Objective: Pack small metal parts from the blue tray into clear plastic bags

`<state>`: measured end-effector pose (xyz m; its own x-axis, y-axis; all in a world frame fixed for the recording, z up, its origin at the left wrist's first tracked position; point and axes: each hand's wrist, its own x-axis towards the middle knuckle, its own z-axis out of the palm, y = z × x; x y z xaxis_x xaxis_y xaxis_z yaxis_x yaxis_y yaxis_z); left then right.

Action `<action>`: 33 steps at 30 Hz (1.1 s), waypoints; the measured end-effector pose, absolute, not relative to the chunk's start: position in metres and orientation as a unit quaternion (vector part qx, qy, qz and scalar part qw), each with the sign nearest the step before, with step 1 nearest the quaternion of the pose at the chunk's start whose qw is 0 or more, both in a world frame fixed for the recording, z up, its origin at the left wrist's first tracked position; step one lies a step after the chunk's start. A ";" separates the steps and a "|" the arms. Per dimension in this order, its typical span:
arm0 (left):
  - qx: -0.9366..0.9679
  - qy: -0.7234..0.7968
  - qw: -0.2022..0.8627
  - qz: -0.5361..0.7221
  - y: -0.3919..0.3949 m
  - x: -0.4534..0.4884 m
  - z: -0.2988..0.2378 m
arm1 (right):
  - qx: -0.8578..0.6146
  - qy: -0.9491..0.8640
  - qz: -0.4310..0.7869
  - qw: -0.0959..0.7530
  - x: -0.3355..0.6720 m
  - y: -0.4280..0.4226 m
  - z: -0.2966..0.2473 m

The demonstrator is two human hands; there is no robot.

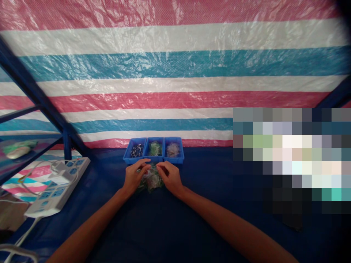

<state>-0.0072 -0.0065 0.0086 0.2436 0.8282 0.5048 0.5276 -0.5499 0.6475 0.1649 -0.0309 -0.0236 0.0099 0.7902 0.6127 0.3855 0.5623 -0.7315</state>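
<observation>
My left hand point(134, 176) and my right hand point(172, 178) face each other at the middle of the blue tabletop, thumbs and fingertips drawn together. What sits between their fingertips is too small to make out. Just below them lies a heap of small clear plastic packets point(153, 182) with green parts. Beyond the hands stand three joined blue bins. The left bin point(128, 160) contains metal screws or nails point(137, 150). Green packets point(155, 148) fill the middle one, and pale clear plastic pieces point(172, 150) lie in the right one.
A white power strip point(59, 190) with a plugged-in adapter and cables lies at the left. A blue metal frame point(67, 140) rises beside it. Striped plastic sheeting point(175, 62) hangs behind the table. The right side is pixelated, hiding what is there.
</observation>
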 end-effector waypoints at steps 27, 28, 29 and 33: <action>0.775 0.429 0.167 0.433 -0.010 -0.006 0.012 | -0.414 -0.709 0.163 0.547 0.164 -0.031 -0.024; 0.774 0.431 0.168 0.431 -0.010 -0.006 0.012 | -0.417 -0.706 0.164 0.548 0.164 -0.031 -0.024; 0.775 0.433 0.167 0.429 -0.010 -0.007 0.011 | -0.421 -0.701 0.165 0.551 0.164 -0.031 -0.024; 0.785 0.429 0.153 0.420 -0.009 -0.007 0.010 | -0.445 -0.669 0.175 0.568 0.165 -0.031 -0.022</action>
